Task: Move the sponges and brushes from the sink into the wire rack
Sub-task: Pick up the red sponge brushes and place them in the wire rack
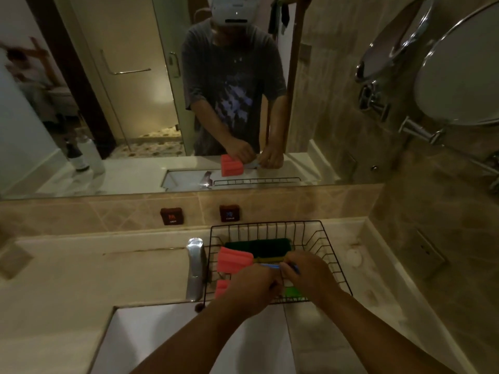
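Observation:
Both my hands are over the black wire rack on the counter behind the sink. My left hand holds a pink ribbed sponge brush whose head sticks out to the left over the rack. My right hand grips the same brush's blue handle. A dark green scouring pad lies at the back of the rack. A second pink sponge sits at the rack's left side, and a bright green sponge shows under my hands. The white sink basin is below.
A chrome faucet stands just left of the rack. Hot and cold knobs are on the tiled backsplash. A large mirror fills the wall above. A round chrome shaving mirror juts out at the right. Bottles show in the mirror.

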